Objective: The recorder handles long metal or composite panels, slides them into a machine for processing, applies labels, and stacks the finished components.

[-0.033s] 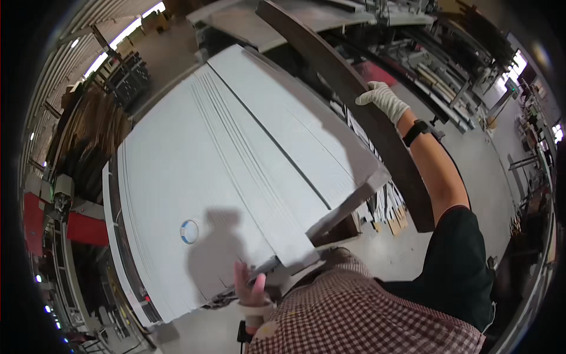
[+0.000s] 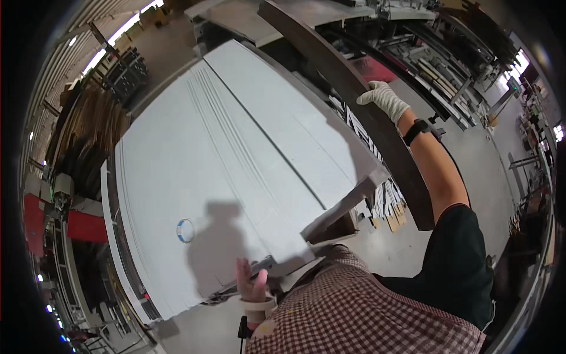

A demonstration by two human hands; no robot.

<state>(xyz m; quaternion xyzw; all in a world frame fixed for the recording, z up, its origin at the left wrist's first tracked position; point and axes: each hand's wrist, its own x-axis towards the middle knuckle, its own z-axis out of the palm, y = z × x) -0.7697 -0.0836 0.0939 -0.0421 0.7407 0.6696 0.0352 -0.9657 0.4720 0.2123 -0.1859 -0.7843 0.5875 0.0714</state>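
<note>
A long dark brown board (image 2: 396,153) runs from the top middle down to my right side. My right hand (image 2: 386,99), in a striped white glove, is closed over its edge, with the thumb on the near face. My left hand (image 2: 252,284) is low in front of my body, fingers apart and holding nothing I can see. It is beside the near edge of a large white ribbed table (image 2: 159,159). A roll of tape (image 2: 186,231), a white ring with blue, lies on that table.
Beneath the white table's right side, several narrow strips (image 2: 389,206) stand close to the board. A grey worktable (image 2: 318,16) is at the far side. To the right is a rack of long profiles (image 2: 439,79); at the left stand red machine parts (image 2: 87,227) and stacked boards (image 2: 94,121).
The white table and tape roll appear shifted slightly left and up in the view. My right hand keeps its hold on the board, and my left hand has barely moved.
</note>
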